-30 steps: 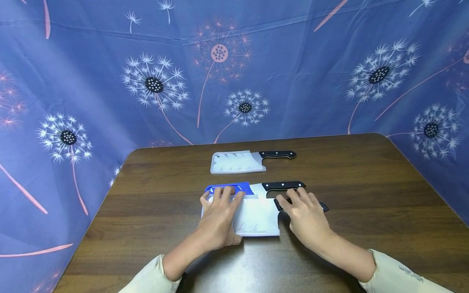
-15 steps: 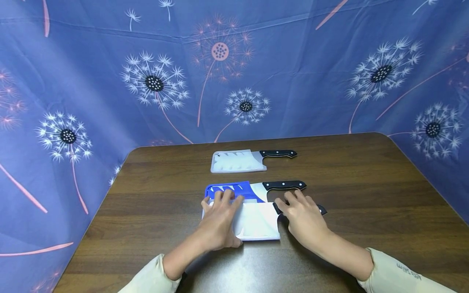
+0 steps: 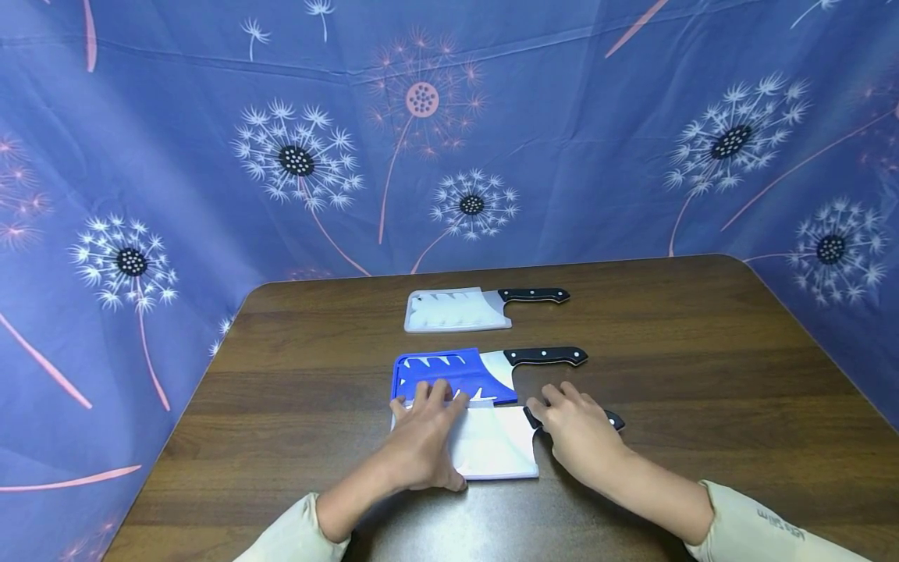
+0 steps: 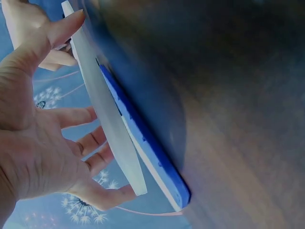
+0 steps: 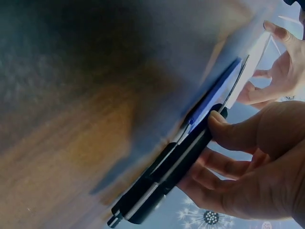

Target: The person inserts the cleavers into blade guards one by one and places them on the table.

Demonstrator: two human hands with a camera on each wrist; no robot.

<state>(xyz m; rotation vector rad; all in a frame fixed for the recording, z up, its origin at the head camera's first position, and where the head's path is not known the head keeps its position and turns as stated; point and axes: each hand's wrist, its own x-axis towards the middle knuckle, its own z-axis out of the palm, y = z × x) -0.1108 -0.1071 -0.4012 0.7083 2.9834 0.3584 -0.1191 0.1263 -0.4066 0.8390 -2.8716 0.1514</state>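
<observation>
Nearest me is a cleaver in a white blade sheath [image 3: 495, 449], its edge pointing at me and its black handle to the right. My left hand [image 3: 420, 443] spans the sheath and grips it by its two long edges, thumb on the near one, fingers on the far one. On the black handle [image 5: 167, 171] my right hand [image 3: 583, 428] holds with thumb and fingers. Just beyond lies a second cleaver in a blue sheath [image 3: 460, 371], partly behind my left fingers. In the left wrist view the white sheath [image 4: 107, 109] looks raised over the blue one.
Farther back on the brown wooden table [image 3: 302, 351] lies a third cleaver in a white sheath [image 3: 456, 311], handle also to the right. A blue dandelion-print cloth [image 3: 562, 156] hangs behind and beside the table.
Both hands have drawn the nearest cleaver toward me, with more of the blue sheath now uncovered. The two farther cleavers have stayed in place.
</observation>
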